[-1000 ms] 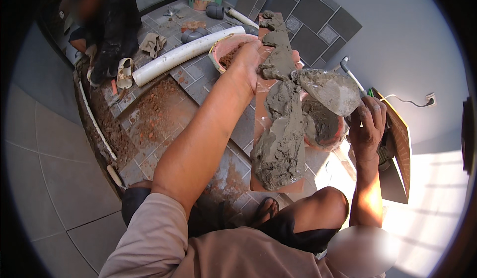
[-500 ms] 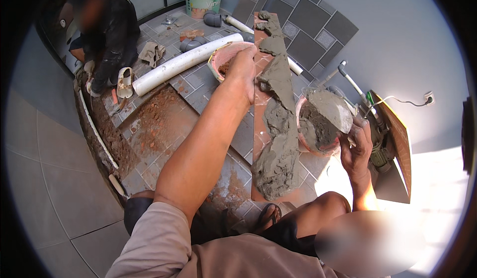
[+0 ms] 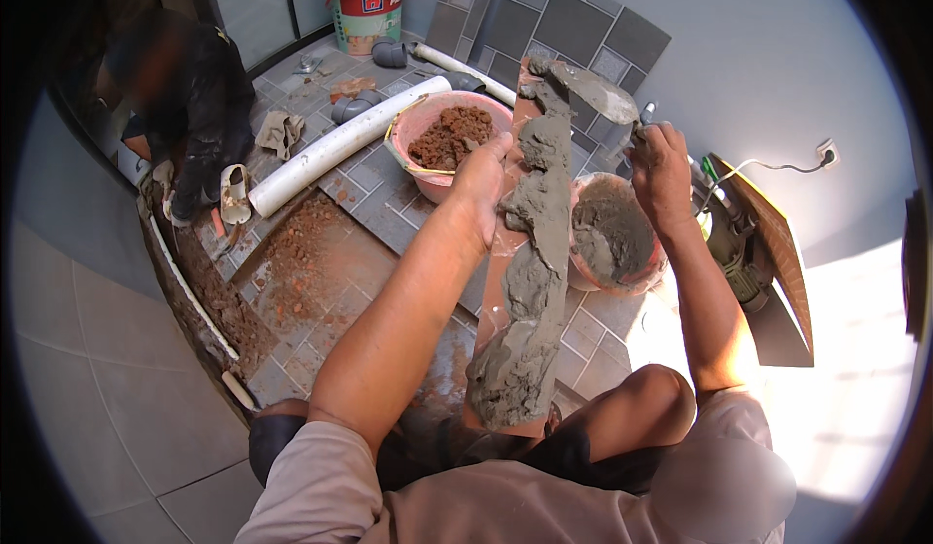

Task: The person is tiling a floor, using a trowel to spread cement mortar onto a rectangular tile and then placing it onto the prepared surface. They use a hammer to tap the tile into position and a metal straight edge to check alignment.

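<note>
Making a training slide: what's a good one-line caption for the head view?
Left hand grips a mortar-coated strip; right hand holds a trowel at the strip's far end.

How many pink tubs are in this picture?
2. One tub, holding brown soil, is just past the left hand. The other tub, holding grey mortar, is right of the strip. More could be hidden behind the arms.
</note>
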A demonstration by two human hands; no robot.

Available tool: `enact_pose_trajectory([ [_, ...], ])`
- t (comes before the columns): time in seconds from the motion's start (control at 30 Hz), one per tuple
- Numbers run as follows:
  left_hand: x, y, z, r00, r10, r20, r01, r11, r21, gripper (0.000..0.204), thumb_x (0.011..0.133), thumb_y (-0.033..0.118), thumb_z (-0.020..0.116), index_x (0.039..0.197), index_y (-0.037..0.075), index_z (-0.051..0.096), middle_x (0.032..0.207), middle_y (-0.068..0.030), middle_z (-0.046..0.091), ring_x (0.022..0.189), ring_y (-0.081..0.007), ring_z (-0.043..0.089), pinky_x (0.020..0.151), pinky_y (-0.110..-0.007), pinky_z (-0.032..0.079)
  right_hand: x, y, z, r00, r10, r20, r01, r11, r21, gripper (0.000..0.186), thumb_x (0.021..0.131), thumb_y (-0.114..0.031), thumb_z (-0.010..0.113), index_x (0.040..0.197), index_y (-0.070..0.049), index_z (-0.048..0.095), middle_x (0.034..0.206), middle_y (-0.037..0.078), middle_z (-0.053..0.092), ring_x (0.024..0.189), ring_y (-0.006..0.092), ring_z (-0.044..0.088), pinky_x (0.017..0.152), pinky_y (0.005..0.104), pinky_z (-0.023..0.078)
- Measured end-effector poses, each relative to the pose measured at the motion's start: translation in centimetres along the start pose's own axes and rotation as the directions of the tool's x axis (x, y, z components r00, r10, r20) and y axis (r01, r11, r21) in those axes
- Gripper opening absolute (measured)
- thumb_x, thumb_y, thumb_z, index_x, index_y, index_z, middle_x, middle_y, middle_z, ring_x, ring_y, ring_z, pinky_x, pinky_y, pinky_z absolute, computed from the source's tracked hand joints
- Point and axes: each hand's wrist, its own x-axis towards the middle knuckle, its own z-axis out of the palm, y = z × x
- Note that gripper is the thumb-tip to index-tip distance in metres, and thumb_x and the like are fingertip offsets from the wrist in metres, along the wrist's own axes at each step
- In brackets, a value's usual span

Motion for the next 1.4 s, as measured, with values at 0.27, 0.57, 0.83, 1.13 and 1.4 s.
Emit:
enact_pose_trajectory([
  [0.27, 0.0, -1.5, -0.5, 0.999, 0.041, 0.030, -0.043, 0.996, 0.073, 0.060, 0.115, 0.046, 0.032, 0.143, -0.001, 0.055, 0.126, -0.0271, 0.068, 0.109, -0.0453, 0.073, 0.093, -0.060, 0.063, 0.1, 3.4, 1.8, 0.920, 0.200, 0.338, -0.341, 0.834, 0.434, 0.024, 0.079, -0.003, 0.080, 0.099, -0.005, 0.065, 0.102, 0.012, 0.067, 0.103, 0.0368, 0.064, 0.088, 0.0469, 0.052],
  [0.57, 1.4, -2.0, -1.2, 0.997, -0.048, 0.056, 0.040, 0.991, 0.129, 0.060, 0.114, 0.048, 0.033, 0.141, 0.000, 0.058, 0.118, -0.0246, 0.072, 0.100, -0.0426, 0.076, 0.086, -0.058, 0.065, -0.8, 4.0, 0.4, 0.999, 0.040, -0.001, -0.039, 0.984, -0.175, 0.020, 0.080, -0.004, 0.076, 0.097, -0.007, 0.066, 0.097, 0.009, 0.064, 0.100, 0.0371, 0.060, 0.085, 0.0501, 0.050],
  [0.83, 2.0, -3.8, -2.1, 0.996, -0.037, 0.078, 0.020, 0.980, 0.197, 0.062, 0.114, 0.051, 0.035, 0.142, 0.002, 0.058, 0.114, -0.0229, 0.073, 0.097, -0.0419, 0.076, 0.084, -0.055, 0.066, -0.4, 4.0, -0.4, 0.922, 0.282, 0.264, -0.361, 0.874, 0.327, 0.018, 0.085, -0.001, 0.076, 0.098, 0.004, 0.064, 0.094, 0.017, 0.072, 0.084, 0.0302, 0.072, 0.082, 0.0428, 0.057],
  [1.13, 3.1, -3.7, -3.9, 0.999, -0.009, 0.034, 0.001, 0.974, 0.225, 0.062, 0.114, 0.050, 0.036, 0.141, -0.001, 0.058, 0.117, -0.0266, 0.073, 0.098, -0.0419, 0.077, 0.085, -0.057, 0.066, -2.4, 2.6, -5.0, 0.834, 0.209, 0.511, -0.363, 0.905, 0.221, 0.026, 0.083, -0.008, 0.078, 0.099, 0.003, 0.062, 0.084, 0.012, 0.062, 0.079, 0.0238, 0.058, 0.076, 0.0386, 0.049],
  [1.4, 3.5, -4.5, -4.2, 0.998, -0.058, -0.005, 0.058, 0.997, 0.051, 0.063, 0.113, 0.051, 0.038, 0.143, -0.002, 0.057, 0.119, -0.0259, 0.073, 0.101, -0.0409, 0.076, 0.088, -0.057, 0.065, -4.3, 4.5, -2.5, 0.840, 0.356, 0.409, -0.514, 0.762, 0.394, 0.027, 0.082, -0.008, 0.083, 0.099, 0.000, 0.063, 0.088, 0.006, 0.065, 0.084, 0.0154, 0.059, 0.083, 0.0335, 0.050],
])
